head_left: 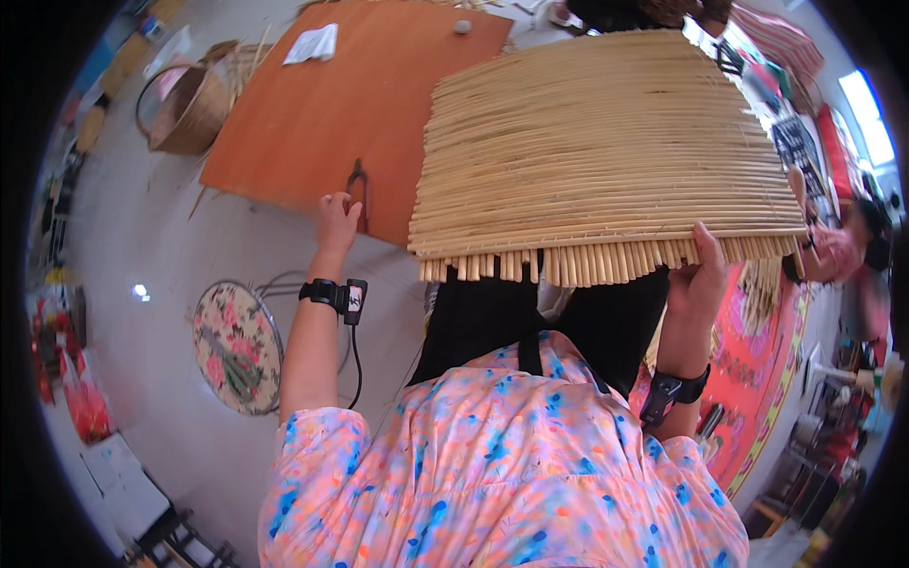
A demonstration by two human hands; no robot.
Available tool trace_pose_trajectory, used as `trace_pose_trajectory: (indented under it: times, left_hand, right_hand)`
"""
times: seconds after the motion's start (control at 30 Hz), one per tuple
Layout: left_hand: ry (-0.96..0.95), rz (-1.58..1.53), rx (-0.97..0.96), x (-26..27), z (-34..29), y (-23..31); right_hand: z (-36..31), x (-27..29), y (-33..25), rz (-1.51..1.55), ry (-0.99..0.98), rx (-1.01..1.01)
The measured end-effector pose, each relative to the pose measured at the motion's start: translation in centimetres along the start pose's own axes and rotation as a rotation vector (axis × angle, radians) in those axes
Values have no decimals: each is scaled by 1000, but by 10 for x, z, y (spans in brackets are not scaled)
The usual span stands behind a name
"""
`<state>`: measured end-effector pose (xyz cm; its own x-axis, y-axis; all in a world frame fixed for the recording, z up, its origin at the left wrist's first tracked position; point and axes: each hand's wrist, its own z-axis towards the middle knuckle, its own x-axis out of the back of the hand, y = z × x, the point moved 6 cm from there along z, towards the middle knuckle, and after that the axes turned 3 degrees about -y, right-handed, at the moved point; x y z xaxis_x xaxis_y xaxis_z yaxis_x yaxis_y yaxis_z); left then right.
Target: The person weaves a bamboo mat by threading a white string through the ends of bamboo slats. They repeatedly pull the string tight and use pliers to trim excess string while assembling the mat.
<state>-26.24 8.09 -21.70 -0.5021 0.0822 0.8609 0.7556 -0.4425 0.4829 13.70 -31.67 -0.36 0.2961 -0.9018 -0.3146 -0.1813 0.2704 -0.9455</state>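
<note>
A mat of pale straw-coloured stalks (pixel 606 151), laid side by side in rows, spreads over the right part of an orange-brown board (pixel 284 133) and over my lap. Its near edge ends in a row of short, cut stalk ends. My right hand (pixel 699 275) grips that edge near its right end, thumb on top and the fingers hidden beneath. Left of the mat, my left hand (pixel 336 222) is at the board's near edge, fingers curled against a dark metal two-armed tool (pixel 365 201), like scissors or pliers. It seems to pinch the tool's left arm.
A white cloth (pixel 311 44) and a small round grey object (pixel 462 26) lie on the board's far part. A wicker basket (pixel 189 112) stands at the far left. A round flowered stool (pixel 237 346) is at my left. On the right, another person (pixel 838 251) sits near a red patterned cloth (pixel 748 379).
</note>
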Motion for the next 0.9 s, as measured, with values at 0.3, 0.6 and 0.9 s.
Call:
trace_pose_trajectory:
  times: [0.3, 0.6, 0.9]
  left_hand:
    - [-106, 220, 15, -34, 36, 20]
    - [-510, -1584, 364, -21, 38, -4]
    - [-634, -1954, 109, 53, -25, 139]
  right_hand:
    - [-11, 75, -125, 51, 185, 136]
    - [5, 104, -193, -265, 144, 406]
    - [23, 4, -78, -453, -149, 269]
